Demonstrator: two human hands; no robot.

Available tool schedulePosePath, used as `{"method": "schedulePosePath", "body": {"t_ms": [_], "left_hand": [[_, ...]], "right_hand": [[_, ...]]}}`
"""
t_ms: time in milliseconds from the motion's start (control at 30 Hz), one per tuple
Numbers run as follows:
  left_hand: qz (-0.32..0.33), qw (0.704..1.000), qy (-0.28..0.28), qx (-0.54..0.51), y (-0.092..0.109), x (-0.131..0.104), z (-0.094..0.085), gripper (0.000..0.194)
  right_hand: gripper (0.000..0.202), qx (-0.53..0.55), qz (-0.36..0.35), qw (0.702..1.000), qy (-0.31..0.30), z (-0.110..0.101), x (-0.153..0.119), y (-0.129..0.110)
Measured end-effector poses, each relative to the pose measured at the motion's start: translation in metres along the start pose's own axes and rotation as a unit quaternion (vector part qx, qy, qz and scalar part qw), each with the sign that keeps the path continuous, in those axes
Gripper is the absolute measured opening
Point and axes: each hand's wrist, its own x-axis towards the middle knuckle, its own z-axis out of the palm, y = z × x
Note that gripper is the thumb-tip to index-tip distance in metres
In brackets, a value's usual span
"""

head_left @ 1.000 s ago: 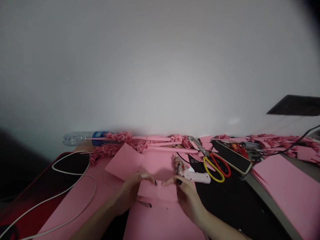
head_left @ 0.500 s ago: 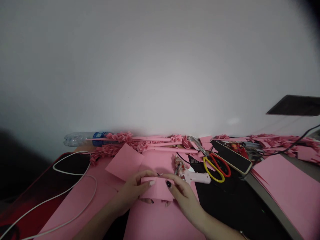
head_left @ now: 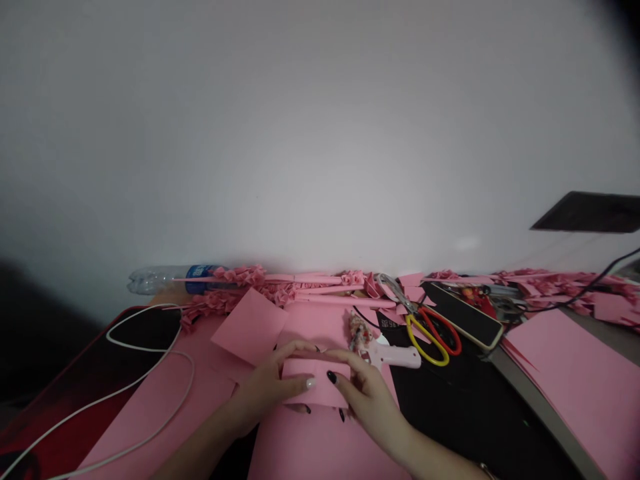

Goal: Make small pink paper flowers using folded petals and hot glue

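Observation:
A small piece of pink paper [head_left: 320, 390], curved over along its top, is held between both hands above a larger pink sheet [head_left: 320, 443]. My left hand [head_left: 273, 380] grips its left side, thumb on the near face and other fingers behind and below. On the right side my right hand [head_left: 363, 390] pinches it the same way, its dark-nailed thumb pressed on the paper's front. The far side of the piece is hidden. Just beyond my right hand lies a pale pink glue gun [head_left: 395, 355] with a patterned nozzle end.
Scissors [head_left: 427, 337] with yellow and red handles lie beside a phone [head_left: 463, 317]. Pink paper flowers [head_left: 240, 275] and a plastic bottle [head_left: 157, 279] line the wall. A white cable [head_left: 135, 383] loops at left; a pink paper stack [head_left: 580, 380] sits at right.
Both thumbs have slid slightly over the paper's front, the left one lower. The paper's top now curves toward me and its lower edge sits a little lower.

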Motion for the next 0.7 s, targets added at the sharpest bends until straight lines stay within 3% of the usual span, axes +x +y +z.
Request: {"method": "schedulePosePath", "body": {"t_ms": [267, 567, 700], "left_hand": [[0.141, 0.989, 0.047, -0.016, -0.018, 0.019, -0.009, 0.04], [0.165, 0.978, 0.117, 0.042, -0.022, 0.019, -0.016, 0.036], [0.133, 0.981, 0.104, 0.097, -0.023, 0.018, -0.014, 0.039]], "right_hand": [[0.029, 0.008, -0.016, 0.996, 0.087, -0.001, -0.001, -0.001], [0.027, 0.035, -0.021, 0.994, 0.099, 0.0, -0.001, 0.001], [0.028, 0.05, -0.021, 0.994, 0.095, -0.001, 0.0, 0.002]]}}
